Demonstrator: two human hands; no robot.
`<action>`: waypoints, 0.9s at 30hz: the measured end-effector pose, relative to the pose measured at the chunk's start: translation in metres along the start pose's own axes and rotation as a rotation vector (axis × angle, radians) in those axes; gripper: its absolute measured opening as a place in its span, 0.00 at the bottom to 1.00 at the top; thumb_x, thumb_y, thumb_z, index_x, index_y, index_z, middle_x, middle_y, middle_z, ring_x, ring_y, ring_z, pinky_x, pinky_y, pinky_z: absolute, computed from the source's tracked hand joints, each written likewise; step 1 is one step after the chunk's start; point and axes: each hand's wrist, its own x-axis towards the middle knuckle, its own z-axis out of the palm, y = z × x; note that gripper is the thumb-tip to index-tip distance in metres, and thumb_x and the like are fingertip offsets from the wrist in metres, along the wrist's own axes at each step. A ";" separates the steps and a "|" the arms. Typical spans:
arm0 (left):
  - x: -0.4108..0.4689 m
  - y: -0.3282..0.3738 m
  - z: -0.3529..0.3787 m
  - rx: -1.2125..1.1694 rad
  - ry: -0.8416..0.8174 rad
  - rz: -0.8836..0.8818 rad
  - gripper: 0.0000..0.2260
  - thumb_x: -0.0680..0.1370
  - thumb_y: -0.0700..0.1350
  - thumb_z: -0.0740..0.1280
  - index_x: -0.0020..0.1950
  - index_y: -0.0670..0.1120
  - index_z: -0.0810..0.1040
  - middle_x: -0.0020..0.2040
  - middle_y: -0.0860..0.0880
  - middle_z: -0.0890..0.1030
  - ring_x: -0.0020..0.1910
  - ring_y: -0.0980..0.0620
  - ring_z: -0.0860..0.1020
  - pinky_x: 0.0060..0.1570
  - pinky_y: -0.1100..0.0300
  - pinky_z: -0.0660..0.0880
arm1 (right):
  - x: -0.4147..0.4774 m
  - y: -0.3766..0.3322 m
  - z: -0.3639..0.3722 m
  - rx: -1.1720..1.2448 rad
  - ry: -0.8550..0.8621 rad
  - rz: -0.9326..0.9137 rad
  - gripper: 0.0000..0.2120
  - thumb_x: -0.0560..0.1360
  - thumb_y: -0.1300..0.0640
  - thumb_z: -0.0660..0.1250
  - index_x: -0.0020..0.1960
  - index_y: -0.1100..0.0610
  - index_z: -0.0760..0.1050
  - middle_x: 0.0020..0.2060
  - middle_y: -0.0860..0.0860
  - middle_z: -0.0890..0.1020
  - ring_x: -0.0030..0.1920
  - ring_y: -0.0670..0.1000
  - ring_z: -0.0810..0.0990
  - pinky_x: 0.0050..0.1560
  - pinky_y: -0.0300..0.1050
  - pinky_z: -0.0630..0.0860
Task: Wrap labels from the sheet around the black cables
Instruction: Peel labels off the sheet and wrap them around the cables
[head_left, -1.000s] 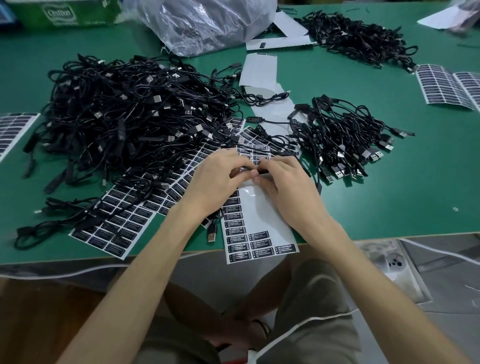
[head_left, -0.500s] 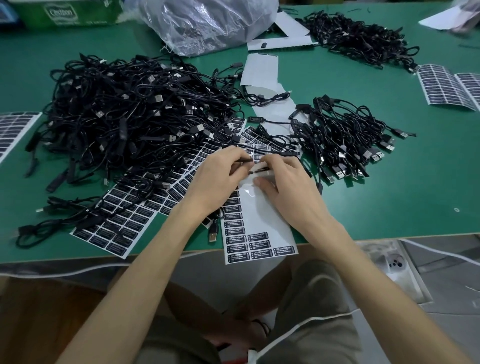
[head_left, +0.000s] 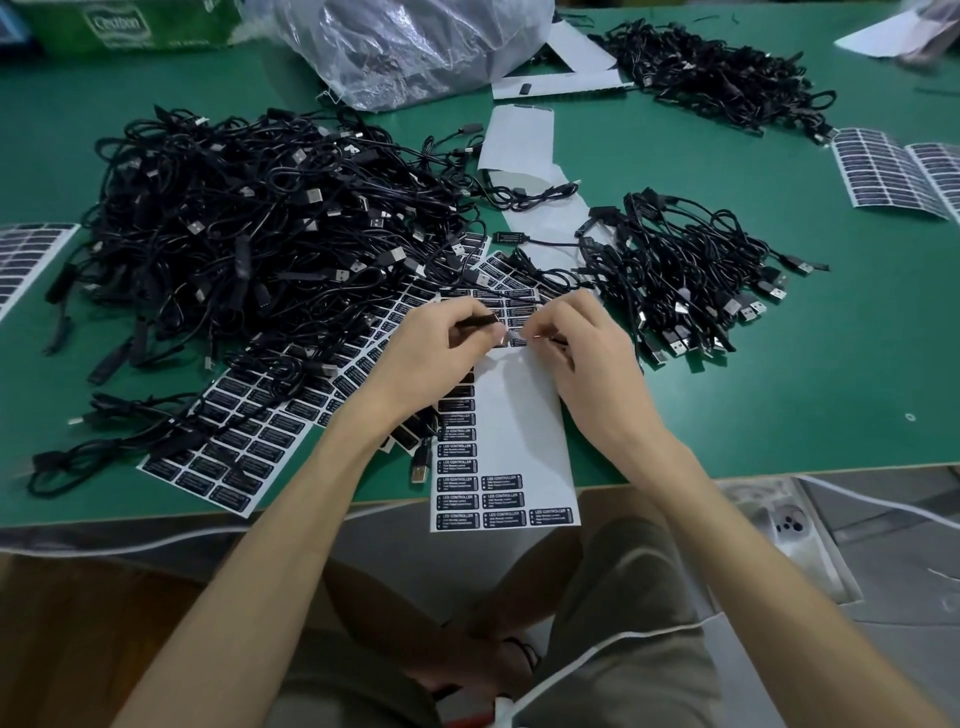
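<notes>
My left hand (head_left: 435, 352) and my right hand (head_left: 587, 358) meet over a partly used label sheet (head_left: 511, 441) at the table's front edge. My left fingers pinch a thin black cable (head_left: 480, 321). My right fingertips press a small label (head_left: 516, 339) against that cable between the two hands. A big heap of black cables (head_left: 249, 244) lies to the left. To the right lies a smaller pile of cables (head_left: 691, 275). A fuller label sheet (head_left: 244, 447) lies under the heap's near edge.
The green table (head_left: 810, 395) ends just below the sheets. A clear plastic bag (head_left: 415, 47) and a green box (head_left: 119, 26) stand at the back. Another cable pile (head_left: 717, 78) lies at the back right, with more label sheets at the right (head_left: 893, 171) and left (head_left: 26, 260) edges.
Both hands have shifted slightly away from me along the sheet. The right fingers have closed in on the label at the cable.
</notes>
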 end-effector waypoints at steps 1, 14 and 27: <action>0.000 0.000 0.000 0.004 -0.004 -0.003 0.06 0.78 0.54 0.68 0.45 0.54 0.81 0.35 0.62 0.80 0.34 0.61 0.74 0.39 0.57 0.72 | 0.000 -0.001 0.000 0.013 0.010 0.005 0.04 0.80 0.64 0.68 0.54 0.59 0.80 0.54 0.49 0.76 0.50 0.50 0.78 0.50 0.57 0.79; -0.004 0.006 -0.007 -0.055 -0.072 -0.039 0.05 0.81 0.44 0.70 0.49 0.44 0.84 0.42 0.41 0.83 0.39 0.49 0.75 0.47 0.42 0.76 | -0.001 -0.005 -0.002 -0.027 -0.010 -0.024 0.11 0.80 0.67 0.66 0.60 0.56 0.75 0.54 0.44 0.74 0.52 0.42 0.72 0.53 0.51 0.77; -0.003 0.009 -0.007 -0.074 -0.036 -0.044 0.04 0.83 0.44 0.68 0.54 0.45 0.82 0.48 0.52 0.85 0.47 0.57 0.82 0.52 0.57 0.78 | 0.002 -0.009 -0.006 0.080 0.023 0.080 0.01 0.82 0.60 0.68 0.51 0.55 0.78 0.48 0.46 0.79 0.47 0.43 0.78 0.47 0.33 0.73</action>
